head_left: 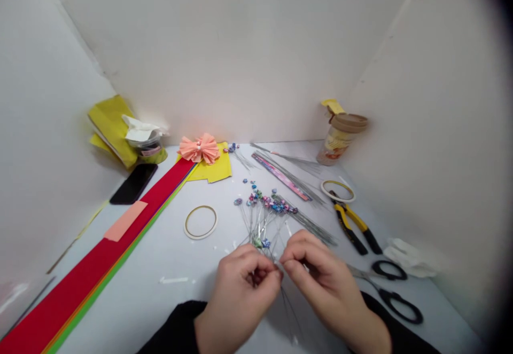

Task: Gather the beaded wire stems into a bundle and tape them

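Observation:
My left hand (244, 292) is closed in a pinch on thin wire stems (289, 311), whose lower ends stick out below the fingers. Just above its knuckles show a green and a blue folded paper star (261, 243). My right hand (326, 282) has thumb and forefinger pinched close beside the left fingertips; what lies between them is too small to make out. Right beyond both hands, a spread of small blue, pink and green paper stars (276, 204) on wires rests on the table.
Tape rolls (185, 230) (348, 199), pliers (349, 230), scissors (396, 296) and a lidded cup (339, 139) surround the work. Bare wires (315, 226) lie behind. Long red paper strips (88, 276), a pink paper bow (199, 148) and a phone (134, 184) are left.

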`<state>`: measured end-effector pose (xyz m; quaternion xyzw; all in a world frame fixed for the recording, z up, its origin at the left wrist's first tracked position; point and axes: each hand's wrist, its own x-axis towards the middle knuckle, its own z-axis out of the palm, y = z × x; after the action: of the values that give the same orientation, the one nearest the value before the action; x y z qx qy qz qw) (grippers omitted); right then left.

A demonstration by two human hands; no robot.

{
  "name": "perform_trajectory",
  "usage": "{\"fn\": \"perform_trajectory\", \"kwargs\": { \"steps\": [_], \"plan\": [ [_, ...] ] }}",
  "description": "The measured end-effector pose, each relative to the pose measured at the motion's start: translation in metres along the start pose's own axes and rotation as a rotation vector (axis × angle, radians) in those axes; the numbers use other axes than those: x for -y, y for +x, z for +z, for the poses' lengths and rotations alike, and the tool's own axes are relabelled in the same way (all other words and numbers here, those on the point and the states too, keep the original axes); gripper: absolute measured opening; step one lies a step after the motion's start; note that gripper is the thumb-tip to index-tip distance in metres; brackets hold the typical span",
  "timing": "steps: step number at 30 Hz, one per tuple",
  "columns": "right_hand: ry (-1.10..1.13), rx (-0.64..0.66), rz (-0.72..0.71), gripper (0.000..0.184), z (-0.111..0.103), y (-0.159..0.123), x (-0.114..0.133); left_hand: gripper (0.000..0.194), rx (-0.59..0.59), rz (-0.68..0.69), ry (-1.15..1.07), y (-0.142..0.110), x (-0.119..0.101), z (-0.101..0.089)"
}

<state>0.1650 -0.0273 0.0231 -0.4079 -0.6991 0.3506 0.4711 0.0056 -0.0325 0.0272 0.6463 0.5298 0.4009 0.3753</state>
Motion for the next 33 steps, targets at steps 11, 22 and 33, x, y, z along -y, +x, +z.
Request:
{"fn": "perform_trajectory", "kwargs": {
  "steps": [11,22,33],
  "plan": [
    [-0.108,-0.014,-0.093,0.015,-0.001,-0.005,0.008,0.016,-0.019,0.230,0.050,-0.008,0.001,0.000],
    [-0.068,-0.078,-0.063,0.025,0.006,-0.013,0.001,0.020,0.018,0.326,0.123,-0.011,0.001,0.000],
    [-0.245,-0.161,-0.240,0.019,0.002,-0.010,0.014,0.019,-0.052,0.403,0.194,-0.011,0.001,-0.001]
  ]
}}
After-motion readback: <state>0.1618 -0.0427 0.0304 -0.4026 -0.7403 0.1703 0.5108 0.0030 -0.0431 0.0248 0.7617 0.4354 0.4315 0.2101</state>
